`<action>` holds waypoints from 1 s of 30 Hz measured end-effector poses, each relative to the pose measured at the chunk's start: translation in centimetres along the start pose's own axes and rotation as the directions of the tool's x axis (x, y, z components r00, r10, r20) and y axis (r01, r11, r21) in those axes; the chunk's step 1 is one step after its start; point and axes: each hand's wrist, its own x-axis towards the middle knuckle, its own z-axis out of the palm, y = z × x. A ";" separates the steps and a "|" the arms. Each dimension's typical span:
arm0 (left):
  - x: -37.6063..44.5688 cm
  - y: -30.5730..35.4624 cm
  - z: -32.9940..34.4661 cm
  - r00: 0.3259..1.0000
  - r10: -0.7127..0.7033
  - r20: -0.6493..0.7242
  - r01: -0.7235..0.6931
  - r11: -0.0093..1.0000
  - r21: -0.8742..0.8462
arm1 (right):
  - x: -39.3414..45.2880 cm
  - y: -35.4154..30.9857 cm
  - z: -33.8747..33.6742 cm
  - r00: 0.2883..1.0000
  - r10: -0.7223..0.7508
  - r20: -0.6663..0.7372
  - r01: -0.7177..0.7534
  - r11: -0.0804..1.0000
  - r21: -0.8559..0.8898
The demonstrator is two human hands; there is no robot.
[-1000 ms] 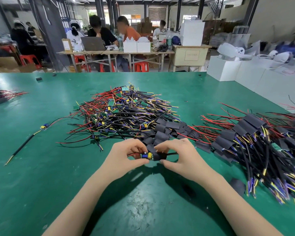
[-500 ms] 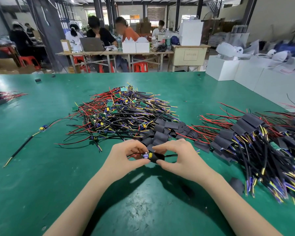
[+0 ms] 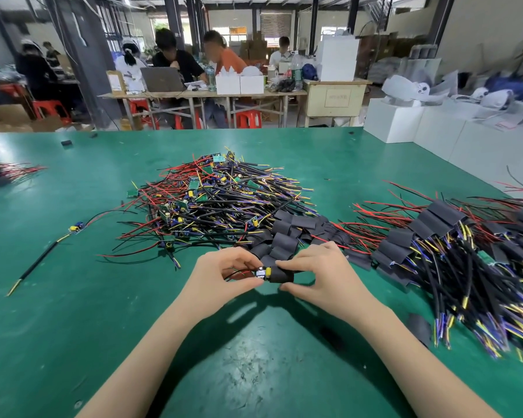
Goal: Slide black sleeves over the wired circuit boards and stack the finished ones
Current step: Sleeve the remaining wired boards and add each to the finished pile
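My left hand (image 3: 221, 274) pinches a small wired circuit board (image 3: 261, 273) by its left end, red and black leads trailing under my fingers. My right hand (image 3: 317, 271) holds a black sleeve (image 3: 281, 275) that covers the board's right part; a yellow component still shows at the sleeve's mouth. Behind my hands lies a big pile of bare wired boards (image 3: 221, 203), with loose black sleeves (image 3: 284, 236) at its near right edge. To the right sits the heap of sleeved boards (image 3: 441, 251).
One single wired board (image 3: 76, 228) with a long black lead lies apart at the left. A small bundle of wires (image 3: 9, 171) sits at the far left edge. A stray sleeve (image 3: 418, 328) lies near right. White boxes (image 3: 405, 122) and seated people stand beyond the green table (image 3: 73, 297).
The sleeve has slid a little further left over the board between my hands. Both hands stay in the same spot.
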 end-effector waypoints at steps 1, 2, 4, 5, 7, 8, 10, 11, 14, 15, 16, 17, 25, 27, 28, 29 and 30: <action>0.0 0.0 0.1 1.000 -0.002 -0.003 0.002 1.000 -0.002 | 0.0 -0.1 0.1 1.000 -0.003 -0.001 0.003 1.000 0.019; 0.0 0.0 0.1 1.000 -0.005 -0.007 0.005 1.000 -0.009 | 0.1 -0.1 0.1 1.000 -0.001 -0.002 0.001 0.999 0.043; -0.1 0.1 0.2 1.000 -0.006 -0.011 0.005 1.000 -0.021 | 0.1 -0.2 0.2 1.000 0.010 -0.007 -0.009 0.996 0.091; -0.1 0.1 0.2 1.000 -0.002 -0.009 0.001 1.000 -0.022 | 0.1 -0.2 0.2 1.000 0.016 -0.008 -0.015 0.994 0.113; 0.0 0.2 0.1 1.000 0.008 -0.002 -0.008 1.000 -0.024 | 0.1 -0.3 0.3 1.000 0.013 -0.001 -0.013 0.991 0.137; 0.0 0.2 0.1 1.000 0.012 -0.003 -0.012 1.000 -0.025 | 0.1 -0.4 0.4 1.000 0.008 -0.002 -0.007 0.991 0.131; 0.1 0.2 0.1 0.999 0.019 -0.026 -0.020 0.999 -0.026 | 0.1 -0.4 0.3 0.999 0.013 -0.048 -0.009 0.997 0.079; 0.1 0.2 0.0 0.999 0.021 -0.048 -0.022 0.999 -0.029 | 0.1 -0.2 0.2 0.996 0.024 -0.086 -0.022 0.999 0.027; 0.2 0.1 -0.2 0.993 0.021 -0.119 -0.026 0.999 -0.041 | 0.0 0.3 -0.1 0.994 0.053 -0.096 -0.068 0.986 -0.154; 0.2 0.0 -0.3 0.991 0.022 -0.133 -0.027 0.999 -0.037 | -0.1 0.4 -0.1 0.996 0.058 -0.065 -0.069 0.979 -0.191; 0.2 0.0 -0.3 0.990 0.023 -0.141 -0.027 0.999 -0.031 | -0.1 0.4 0.1 0.998 0.054 -0.039 -0.061 0.976 -0.208; 0.2 0.0 -0.2 0.990 0.024 -0.142 -0.028 0.999 -0.025 | -0.1 0.3 0.3 0.999 0.038 -0.029 -0.044 0.975 -0.216; 0.0 0.2 0.5 0.989 0.037 -0.145 -0.034 0.999 0.028 | 0.1 -0.4 1.3 0.999 -0.004 -0.052 -0.006 0.980 -0.198; -0.1 0.2 0.6 0.987 0.033 -0.159 -0.027 0.999 0.038 | 0.1 -0.5 1.5 1.000 -0.011 -0.029 0.005 0.981 -0.194; -0.1 0.2 0.7 0.985 0.031 -0.168 -0.025 0.999 0.037 | 0.1 -0.6 1.5 1.000 -0.011 -0.019 0.007 0.983 -0.186; -0.1 0.2 0.6 0.984 0.030 -0.175 -0.025 0.999 0.035 | 0.1 -0.6 1.5 1.000 -0.010 -0.014 0.008 0.984 -0.177; -0.1 0.2 0.6 0.984 0.030 -0.176 -0.026 0.999 0.029 | 0.1 -0.5 1.5 1.000 -0.012 -0.013 0.009 0.985 -0.170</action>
